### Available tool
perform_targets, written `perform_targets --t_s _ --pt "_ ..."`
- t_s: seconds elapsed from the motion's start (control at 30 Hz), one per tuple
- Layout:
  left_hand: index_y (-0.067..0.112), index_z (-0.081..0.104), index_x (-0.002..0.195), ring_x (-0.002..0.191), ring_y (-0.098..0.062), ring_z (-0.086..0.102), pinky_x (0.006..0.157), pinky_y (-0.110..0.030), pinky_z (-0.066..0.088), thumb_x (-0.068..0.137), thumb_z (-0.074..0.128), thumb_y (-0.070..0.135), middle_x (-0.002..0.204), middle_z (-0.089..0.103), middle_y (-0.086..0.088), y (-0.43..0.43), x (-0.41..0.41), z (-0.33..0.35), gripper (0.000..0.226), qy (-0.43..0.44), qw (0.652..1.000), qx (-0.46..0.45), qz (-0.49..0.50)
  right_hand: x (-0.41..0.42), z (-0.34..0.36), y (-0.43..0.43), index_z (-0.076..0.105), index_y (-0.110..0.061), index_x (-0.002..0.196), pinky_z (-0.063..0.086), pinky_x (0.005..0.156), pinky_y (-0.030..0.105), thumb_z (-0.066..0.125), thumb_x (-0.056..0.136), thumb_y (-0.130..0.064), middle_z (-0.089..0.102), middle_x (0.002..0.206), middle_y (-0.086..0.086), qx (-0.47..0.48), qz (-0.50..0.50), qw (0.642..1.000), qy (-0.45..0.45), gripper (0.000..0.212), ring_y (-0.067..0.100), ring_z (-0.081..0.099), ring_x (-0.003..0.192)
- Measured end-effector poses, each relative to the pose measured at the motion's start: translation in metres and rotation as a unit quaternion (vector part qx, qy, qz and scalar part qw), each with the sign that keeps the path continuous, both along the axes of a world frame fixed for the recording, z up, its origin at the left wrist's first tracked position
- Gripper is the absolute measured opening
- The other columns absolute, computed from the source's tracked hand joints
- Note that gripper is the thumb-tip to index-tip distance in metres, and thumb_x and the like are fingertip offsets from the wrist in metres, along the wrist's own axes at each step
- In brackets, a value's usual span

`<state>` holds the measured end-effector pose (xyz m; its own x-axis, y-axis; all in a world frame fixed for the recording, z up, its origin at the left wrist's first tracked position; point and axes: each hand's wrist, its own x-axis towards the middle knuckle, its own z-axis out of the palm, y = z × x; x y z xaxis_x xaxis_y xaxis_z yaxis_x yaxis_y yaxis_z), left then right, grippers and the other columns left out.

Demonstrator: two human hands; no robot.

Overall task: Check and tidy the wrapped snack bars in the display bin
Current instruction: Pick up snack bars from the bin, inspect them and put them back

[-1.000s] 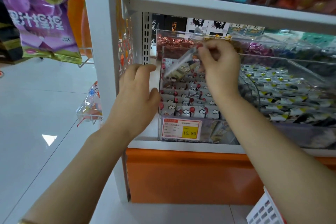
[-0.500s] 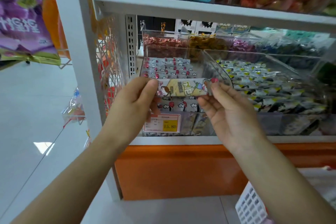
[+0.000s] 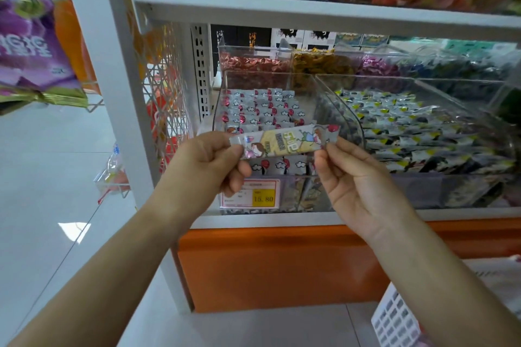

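Note:
A long wrapped snack bar point(image 3: 284, 141), silver and yellow with cartoon figures, is stretched level between both hands in front of the shelf. My left hand point(image 3: 205, 166) pinches its left end and my right hand point(image 3: 349, 177) pinches its right end. Right behind it stands the clear display bin point(image 3: 332, 101), which holds several rows of matching silver bars with red dots point(image 3: 262, 115). A price tag point(image 3: 251, 194) reading 15.80 is on the bin's front.
A second clear bin point(image 3: 423, 132) of silver, black and yellow packets sits to the right. Smaller bins of candy point(image 3: 253, 63) stand behind. A white shelf board point(image 3: 310, 15) hangs overhead, a white post point(image 3: 112, 65) rises at the left, and a white basket point(image 3: 394, 318) sits at the lower right.
My right hand lifted one bar out of the bin and brought it down in front. My left hand left the bin's side and took the bar's other end.

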<state>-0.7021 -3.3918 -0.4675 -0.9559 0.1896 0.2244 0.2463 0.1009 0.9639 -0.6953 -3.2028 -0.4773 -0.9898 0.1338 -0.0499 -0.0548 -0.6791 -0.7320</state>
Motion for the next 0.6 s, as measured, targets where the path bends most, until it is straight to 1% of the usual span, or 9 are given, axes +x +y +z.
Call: perform_targets --t_s 0.07,0.13,0.23,0.27,0.33,0.37,0.43,0.53,0.6 --pt "0.001 0.055 0.08 0.041 -0.006 0.046 0.044 -0.014 0.04 0.096 0.042 0.005 0.048 0.057 0.002 -0.0022 -0.0001 0.0014 0.022 -0.023 0.998 0.026 -0.048 -0.0013 -0.0004 0.0013 0.058 -0.004 0.086 0.052 0.049 0.016 0.059 0.066 0.001 0.066 0.058 0.006 -0.035 -0.005 0.999 -0.013 0.02 0.011 0.066 0.053" --pt "-0.001 0.055 0.084 0.042 -0.008 0.047 0.045 -0.016 0.041 0.095 0.042 0.005 0.053 0.059 0.0 -0.0042 0.0 0.0024 0.018 -0.027 0.996 0.049 -0.074 -0.0019 -0.0012 0.0024 0.059 -0.004 0.085 0.051 0.048 0.016 0.057 0.076 0.003 0.065 0.057 0.006 -0.034 -0.008 0.999 -0.018 0.012 0.01 0.064 0.051" --pt "0.0 0.057 0.09 0.043 -0.01 0.052 0.044 -0.019 0.045 0.095 0.043 0.004 0.059 0.064 -0.004 -0.0044 0.0002 0.0003 0.016 0.016 0.999 0.019 -0.037 -0.002 -0.0017 0.0051 0.062 -0.007 0.087 0.051 0.047 0.02 0.051 0.09 -0.002 0.065 0.061 0.004 0.071 -0.015 0.997 -0.012 0.011 0.011 0.063 0.052" --pt "0.004 0.059 0.092 0.044 -0.01 0.054 0.044 -0.02 0.046 0.095 0.043 0.004 0.06 0.066 -0.005 -0.0038 0.0005 -0.0011 0.016 0.042 0.999 -0.009 -0.015 -0.0008 -0.001 0.0054 0.063 -0.008 0.087 0.051 0.046 0.022 0.054 0.091 -0.01 0.065 0.063 0.004 0.103 -0.009 0.995 -0.005 0.01 0.012 0.063 0.053" --pt "0.016 0.061 0.094 0.046 -0.01 0.057 0.047 -0.021 0.049 0.095 0.044 0.005 0.062 0.067 -0.004 -0.0026 0.0009 -0.0037 0.02 0.1 0.993 -0.066 0.021 0.0003 -0.0013 0.0065 0.065 -0.012 0.082 0.051 0.046 0.024 0.062 0.082 -0.025 0.065 0.063 0.003 0.16 -0.002 0.987 0.013 0.014 0.014 0.063 0.054" --pt "0.022 0.061 0.095 0.047 -0.01 0.058 0.05 -0.02 0.05 0.095 0.044 0.006 0.063 0.067 -0.003 -0.003 0.001 -0.0046 0.023 0.122 0.988 -0.09 0.033 0.0003 -0.0024 0.0072 0.067 -0.013 0.08 0.051 0.047 0.024 0.064 0.08 -0.025 0.065 0.063 0.002 0.2 -0.007 0.979 0.026 0.013 0.015 0.064 0.056" --pt "0.031 0.059 0.099 0.054 -0.008 0.061 0.055 -0.02 0.052 0.095 0.044 0.005 0.067 0.068 0.002 -0.0038 0.0012 -0.0043 0.03 0.139 0.982 -0.117 0.052 0.0006 -0.0045 0.0065 0.069 -0.012 0.084 0.053 0.053 0.022 0.061 0.085 -0.013 0.069 0.07 0.004 0.256 -0.014 0.965 0.054 0.007 0.016 0.067 0.062" --pt "0.026 0.06 0.11 0.078 -0.007 0.067 0.069 -0.025 0.057 0.093 0.043 0.002 0.092 0.07 0.007 -0.0044 0.0005 -0.0024 0.034 0.071 0.995 -0.068 0.034 0.0002 -0.0069 0.0049 0.067 -0.011 0.091 0.056 0.063 0.023 0.056 0.088 -0.002 0.073 0.085 0.005 0.295 -0.021 0.951 0.088 0.015 0.018 0.07 0.072" --pt "0.023 0.06 0.112 0.086 -0.011 0.067 0.071 -0.03 0.058 0.091 0.049 0.011 0.102 0.068 0.004 -0.0033 0.0017 -0.0007 0.027 0.031 0.999 -0.026 0.014 -0.0001 -0.0081 0.0047 0.068 -0.017 0.092 0.057 0.069 0.024 0.056 0.089 -0.001 0.073 0.09 0.002 0.338 -0.033 0.933 0.119 0.02 0.018 0.071 0.078"
